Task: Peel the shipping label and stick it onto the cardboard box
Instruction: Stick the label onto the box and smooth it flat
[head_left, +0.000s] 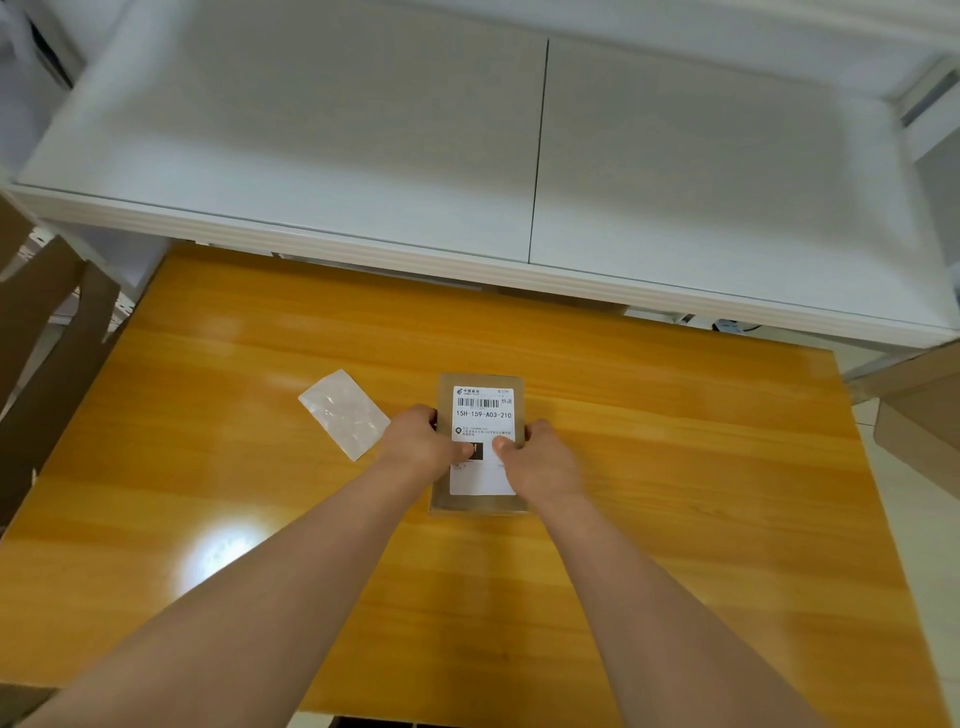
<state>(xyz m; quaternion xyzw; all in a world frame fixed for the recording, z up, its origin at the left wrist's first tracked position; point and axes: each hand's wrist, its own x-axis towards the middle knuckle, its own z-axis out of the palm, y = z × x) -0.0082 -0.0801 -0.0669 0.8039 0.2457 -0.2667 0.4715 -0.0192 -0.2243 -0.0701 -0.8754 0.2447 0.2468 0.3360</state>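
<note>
Beyond the near edge stands a white table (363, 130), and below it the orange wooden worktop (675, 493) carries everything. Near its middle lies the cardboard box (480, 503), flat, with the shipping label (483, 415) already on its top face. Both hands clasp the box's sides, thumbs pressed down on the label: left hand (421, 441) at the left edge, right hand (540, 462) at the right. Just left of the box lies the glossy backing sheet (344, 413), apart from it.

shipping label (483, 415) reads "15H-159-A03-210", China Post logo, barcode
</note>
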